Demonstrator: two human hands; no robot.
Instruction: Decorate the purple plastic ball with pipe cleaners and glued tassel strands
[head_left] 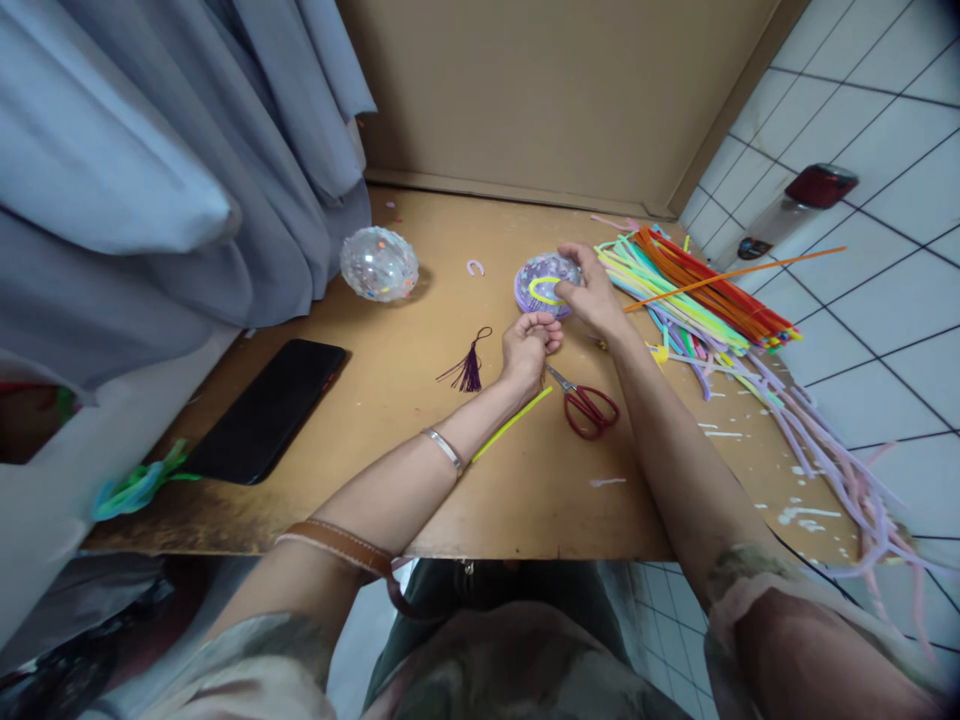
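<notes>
While your right hand (592, 290) grasps the right side of the purple ball (546, 266), its thumb meets the edge of the yellow ring (532, 290) lying on that ball. Your left hand (529, 345) is curled just on the near side of the ball; whether its fingers pinch anything, I cannot tell. Red-handled scissors (591, 412) lie between your wrists, tips near the left hand. A yellow stem (512, 424) lies alongside your left forearm. Left of that hand is a dark tassel (471, 368); farther left, a black phone (270, 410). Beyond it, to the far left, sits a clear ball (379, 264). Coloured stems (697, 290) are heaped right of your right hand.
</notes>
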